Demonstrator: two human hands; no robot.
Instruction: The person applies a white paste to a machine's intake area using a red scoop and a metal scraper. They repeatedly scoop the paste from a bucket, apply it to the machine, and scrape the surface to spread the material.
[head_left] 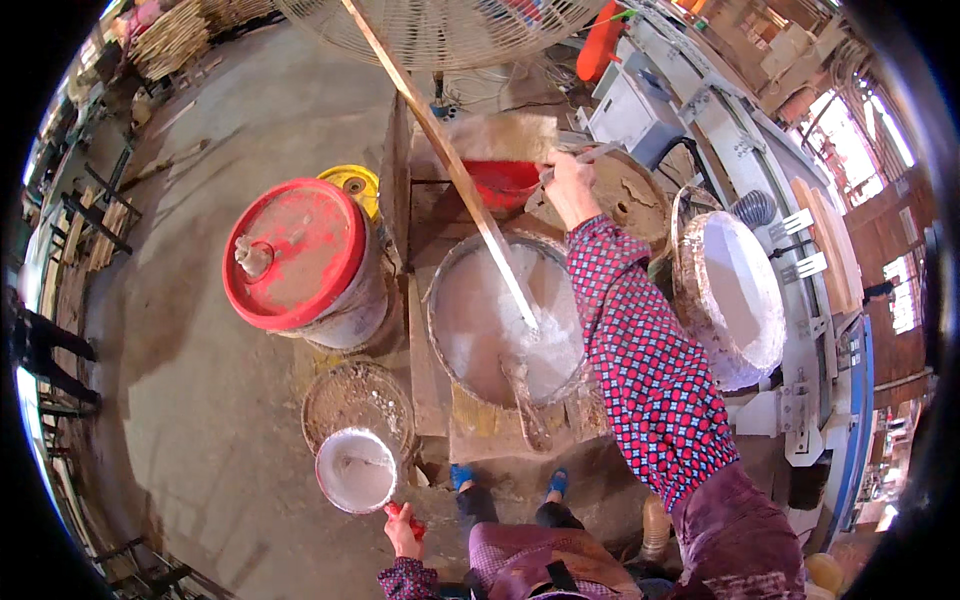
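My left hand (403,530) is closed round the red handle of a saucepan (357,470), whose inside is coated with pale powder or paste. My right arm reaches forward past a round tub (436,335) of pale grey mix. Beyond the tub, my right hand (570,185) is closed on a grey, bar-like handle (600,152); what it belongs to is hidden. A red basin (500,182) lies just left of that hand. A long wooden stick (450,160) leans in the tub, its lower end white. Against the near rim rests a wooden paddle (522,395).
A large red-lidded bucket (300,250) stands left, by a yellow lid (352,185). The saucepan is beside a dirty round lid (350,400). On the right are a white-crusted bucket (735,300) and a machine frame (740,140). A large fan (440,30) is ahead.
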